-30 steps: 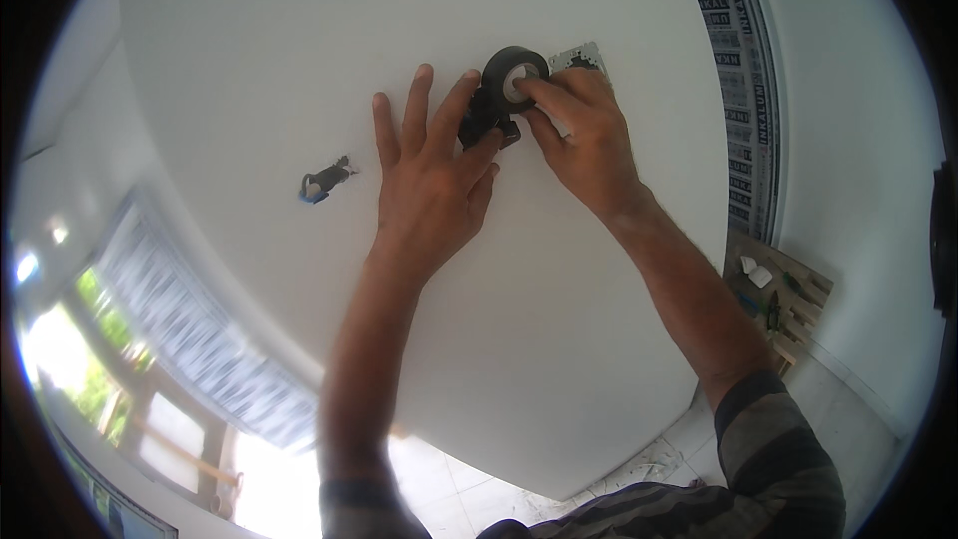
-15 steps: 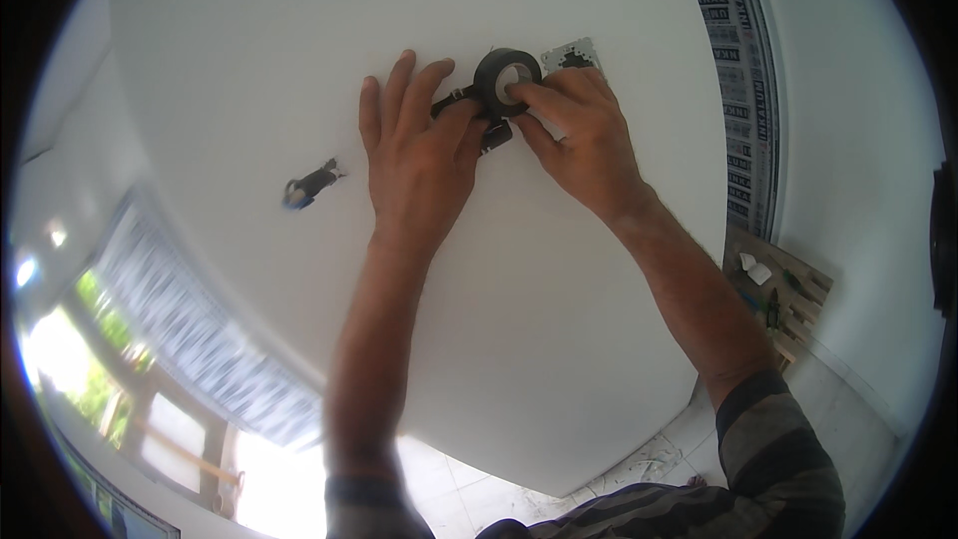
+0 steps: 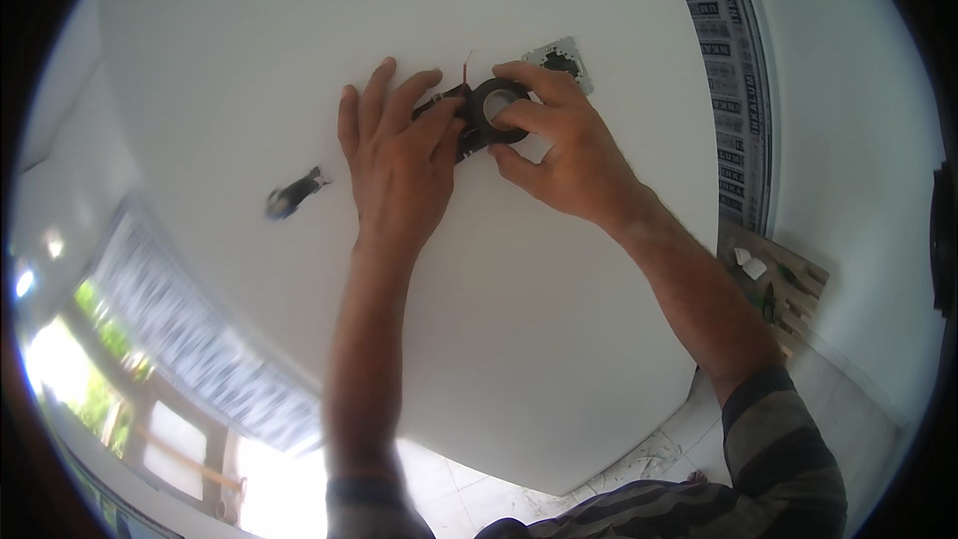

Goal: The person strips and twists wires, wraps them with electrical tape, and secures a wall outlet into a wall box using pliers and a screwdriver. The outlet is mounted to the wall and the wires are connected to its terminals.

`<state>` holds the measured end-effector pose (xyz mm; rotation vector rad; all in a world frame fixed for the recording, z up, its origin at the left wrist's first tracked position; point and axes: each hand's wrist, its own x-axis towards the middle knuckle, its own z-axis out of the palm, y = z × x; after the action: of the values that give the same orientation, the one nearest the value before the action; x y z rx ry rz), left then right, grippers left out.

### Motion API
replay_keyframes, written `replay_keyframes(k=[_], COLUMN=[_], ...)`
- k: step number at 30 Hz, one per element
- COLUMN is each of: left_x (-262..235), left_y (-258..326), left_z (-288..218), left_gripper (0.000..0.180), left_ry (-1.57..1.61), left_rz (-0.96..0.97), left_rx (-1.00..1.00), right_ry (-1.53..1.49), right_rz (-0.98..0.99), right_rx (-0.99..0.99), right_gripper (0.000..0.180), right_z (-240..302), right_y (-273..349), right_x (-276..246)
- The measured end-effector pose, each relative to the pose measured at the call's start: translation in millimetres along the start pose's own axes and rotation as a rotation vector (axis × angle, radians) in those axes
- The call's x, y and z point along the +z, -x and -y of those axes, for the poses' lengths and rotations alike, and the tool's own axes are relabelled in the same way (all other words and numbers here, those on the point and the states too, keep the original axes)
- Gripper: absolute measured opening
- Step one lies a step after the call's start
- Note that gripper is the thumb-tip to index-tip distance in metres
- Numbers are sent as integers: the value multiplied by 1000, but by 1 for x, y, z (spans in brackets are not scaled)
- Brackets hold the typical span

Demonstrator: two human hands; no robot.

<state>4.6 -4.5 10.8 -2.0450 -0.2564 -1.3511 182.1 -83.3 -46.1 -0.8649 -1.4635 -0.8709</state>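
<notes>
I am pinching a black tape roll (image 3: 496, 110) against the white panel (image 3: 299, 60) with my right hand (image 3: 564, 155), thumb and fingers closed around its ring. My left hand (image 3: 399, 155), at its nine o'clock, is pressing down with fingers spread, touching the dark wires (image 3: 446, 100). A grey switch plate (image 3: 562, 58) is lying at one o'clock; a small dark opening (image 3: 291, 195) is sitting well apart at eight o'clock.

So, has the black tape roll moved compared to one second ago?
Yes. The black tape roll, held by the right hand, now sits lower, farther from the grey square box.
</notes>
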Motion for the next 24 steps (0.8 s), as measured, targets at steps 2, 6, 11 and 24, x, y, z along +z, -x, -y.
replay_keyframes(k=[2,6,11,24], left_x=[-2,0,1,-2], left_y=[-1,-3,-2,-5], left_z=[0,5,7,74], left_gripper=[18,14,17,20], left_ry=[-2,44,-17,-168], left_rz=[35,-23,-6,12], left_rx=[14,57,52,183], right_ry=[-74,-138,-13,-766], right_rz=[17,66,33,437], right_rx=[-1,74,-6,107], right_gripper=[25,33,42,39], right_z=[1,8,7,107], right_y=[-1,-10,-17,5], right_x=[-2,-7,-6,10])
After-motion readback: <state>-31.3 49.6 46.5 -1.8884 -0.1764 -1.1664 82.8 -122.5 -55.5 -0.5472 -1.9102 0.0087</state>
